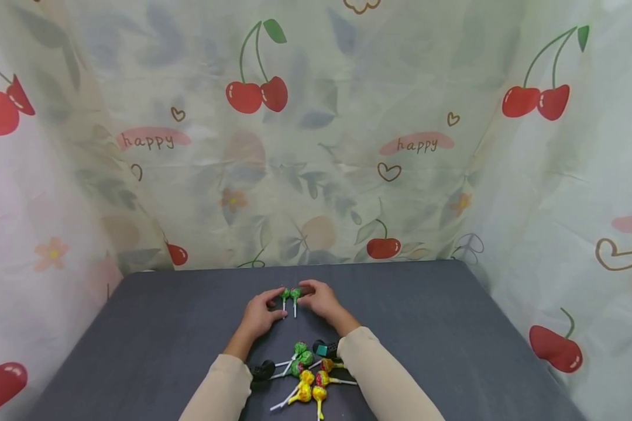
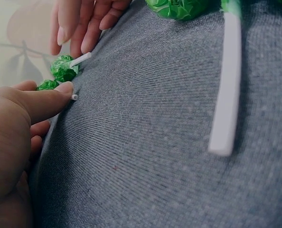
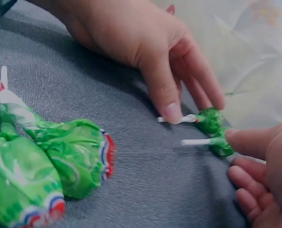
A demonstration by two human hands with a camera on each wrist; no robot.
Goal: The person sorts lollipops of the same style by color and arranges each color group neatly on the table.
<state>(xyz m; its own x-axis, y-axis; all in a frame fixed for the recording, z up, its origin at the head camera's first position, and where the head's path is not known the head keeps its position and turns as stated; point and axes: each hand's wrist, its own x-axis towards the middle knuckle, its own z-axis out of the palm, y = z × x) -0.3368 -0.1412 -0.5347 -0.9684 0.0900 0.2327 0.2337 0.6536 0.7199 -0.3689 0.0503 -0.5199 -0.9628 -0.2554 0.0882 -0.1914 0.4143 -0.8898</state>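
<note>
Two green-wrapped lollipops lie side by side near the far edge of the table, white sticks toward me. At the left lollipop [image 1: 285, 294] is my left hand [image 1: 258, 314], its thumb on the stick and its fingers by the wrapped head. My right hand [image 1: 321, 299] is beside the right lollipop [image 1: 295, 293], a fingertip touching that head in the right wrist view. The two heads touch there or nearly so. The left wrist view shows the left thumb [image 2: 60, 92] across a stick, hiding part of it.
Between my forearms lies a loose group of green lollipops [image 1: 306, 358] and yellow lollipops [image 1: 306, 378], sticks pointing various ways. Black wrist cameras [image 1: 264, 370] sit close to this group. The dark grey table [image 1: 179, 327] meets a printed curtain [image 1: 316, 175] behind and at both sides.
</note>
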